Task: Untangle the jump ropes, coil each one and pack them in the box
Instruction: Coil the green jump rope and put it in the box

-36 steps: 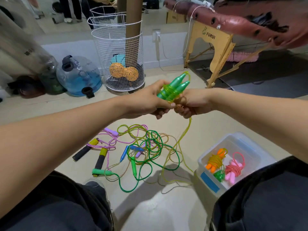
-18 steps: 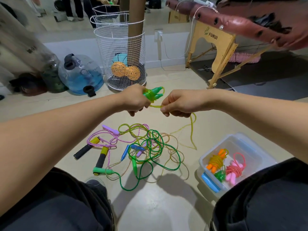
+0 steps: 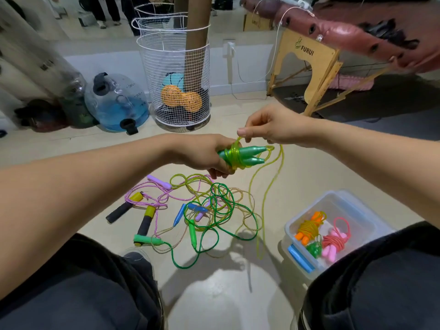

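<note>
"FURUI" in dark capitals, small logo above it, on wooden end panel (image 3: pixel 307 53) of the padded table. Graduation marks on blue water jug (image 3: pixel 116 101): digits blurred, possibly volumes, unreadable.

- The left hand (image 3: pixel 202 153) turned the paired green handles (image 3: pixel 247 156) from upright to lying sideways, tips toward the right.
- The right hand (image 3: pixel 273 128) rose above the handles and pinched a loop of the yellow-green rope (image 3: pixel 266 186).
- More turns of rope wrapped the handles; the slack hung straighter to the floor.
</note>
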